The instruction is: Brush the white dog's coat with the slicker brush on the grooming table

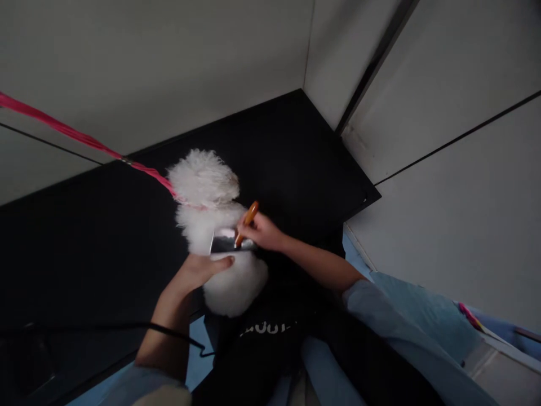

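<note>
A fluffy white dog stands on the black table with its curly head away from me. My right hand is closed around the orange handle of a slicker brush. The brush's broad metal head lies against the fur of the dog's back. Just nearer to me, my left hand holds the dog's side, its thumb lying across the white coat. The other left fingers are hidden by the body. A pink leash runs from the dog's neck up to the left.
The black tabletop meets pale wall panels at the back and right. A dark cord passes across my left forearm. My black apron touches the near edge. At the lower right are a blue surface and a pink item.
</note>
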Action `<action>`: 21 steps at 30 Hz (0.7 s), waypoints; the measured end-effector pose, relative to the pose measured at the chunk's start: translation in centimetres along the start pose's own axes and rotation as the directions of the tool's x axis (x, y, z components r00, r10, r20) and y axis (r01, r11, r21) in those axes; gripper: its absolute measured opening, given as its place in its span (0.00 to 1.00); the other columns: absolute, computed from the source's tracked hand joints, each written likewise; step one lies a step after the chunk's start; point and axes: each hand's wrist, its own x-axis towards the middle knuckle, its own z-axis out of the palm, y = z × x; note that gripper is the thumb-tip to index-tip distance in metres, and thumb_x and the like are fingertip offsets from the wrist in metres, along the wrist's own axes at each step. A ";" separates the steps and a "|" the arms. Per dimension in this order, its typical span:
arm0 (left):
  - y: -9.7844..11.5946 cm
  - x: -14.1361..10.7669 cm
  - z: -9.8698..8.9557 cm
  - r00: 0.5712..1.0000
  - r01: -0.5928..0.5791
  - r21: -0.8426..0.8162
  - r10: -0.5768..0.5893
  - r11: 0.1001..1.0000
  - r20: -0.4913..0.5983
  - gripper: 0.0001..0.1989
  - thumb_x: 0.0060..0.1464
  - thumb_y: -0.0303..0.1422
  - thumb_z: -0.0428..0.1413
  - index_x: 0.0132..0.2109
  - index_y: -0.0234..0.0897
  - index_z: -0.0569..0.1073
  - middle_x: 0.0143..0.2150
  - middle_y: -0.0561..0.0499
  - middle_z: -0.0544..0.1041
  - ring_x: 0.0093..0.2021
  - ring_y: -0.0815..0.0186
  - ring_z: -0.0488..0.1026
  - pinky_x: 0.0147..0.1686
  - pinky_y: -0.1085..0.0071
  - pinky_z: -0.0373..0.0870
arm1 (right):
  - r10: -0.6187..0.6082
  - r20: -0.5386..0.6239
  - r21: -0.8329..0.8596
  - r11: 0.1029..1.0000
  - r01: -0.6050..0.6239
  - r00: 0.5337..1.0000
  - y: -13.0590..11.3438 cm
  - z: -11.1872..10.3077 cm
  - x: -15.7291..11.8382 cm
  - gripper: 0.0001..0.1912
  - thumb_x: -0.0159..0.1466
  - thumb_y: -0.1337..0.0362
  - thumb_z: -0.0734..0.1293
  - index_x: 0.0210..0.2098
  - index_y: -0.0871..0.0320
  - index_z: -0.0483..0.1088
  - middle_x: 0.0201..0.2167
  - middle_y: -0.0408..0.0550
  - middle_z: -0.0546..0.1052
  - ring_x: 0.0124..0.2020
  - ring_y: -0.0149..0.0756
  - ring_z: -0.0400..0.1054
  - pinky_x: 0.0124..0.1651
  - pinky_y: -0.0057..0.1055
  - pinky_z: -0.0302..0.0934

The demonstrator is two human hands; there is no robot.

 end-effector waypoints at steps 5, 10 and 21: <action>0.4 -0.5 0.4 0.998 0.021 0.052 -0.018 0.998 -0.066 0.25 0.34 0.46 0.65 0.39 0.38 0.72 0.42 0.40 0.81 0.48 0.45 0.78 0.54 0.51 0.76 | -0.088 -0.325 -0.024 0.996 0.085 0.942 0.1 -0.3 -0.5 0.11 0.65 0.56 0.66 0.36 0.54 0.61 0.33 0.43 0.72 0.38 0.33 0.71 0.48 0.34 0.69; 0.2 -0.6 0.4 0.996 0.069 0.041 -0.067 0.997 -0.052 0.25 0.32 0.45 0.65 0.39 0.39 0.75 0.41 0.42 0.81 0.48 0.46 0.79 0.56 0.51 0.75 | 0.018 -0.111 -0.035 0.999 -0.022 0.994 0.0 0.1 -1.0 0.11 0.63 0.56 0.68 0.35 0.54 0.63 0.32 0.42 0.72 0.34 0.33 0.71 0.43 0.33 0.69; -0.1 -0.6 0.6 0.996 0.046 -0.080 -0.052 0.996 -0.066 0.32 0.32 0.43 0.67 0.48 0.37 0.76 0.51 0.40 0.81 0.54 0.46 0.77 0.58 0.53 0.74 | -0.103 -0.327 -0.283 0.959 0.007 0.939 -2.2 0.2 -3.1 0.09 0.64 0.56 0.66 0.37 0.54 0.64 0.37 0.46 0.74 0.40 0.35 0.72 0.47 0.35 0.68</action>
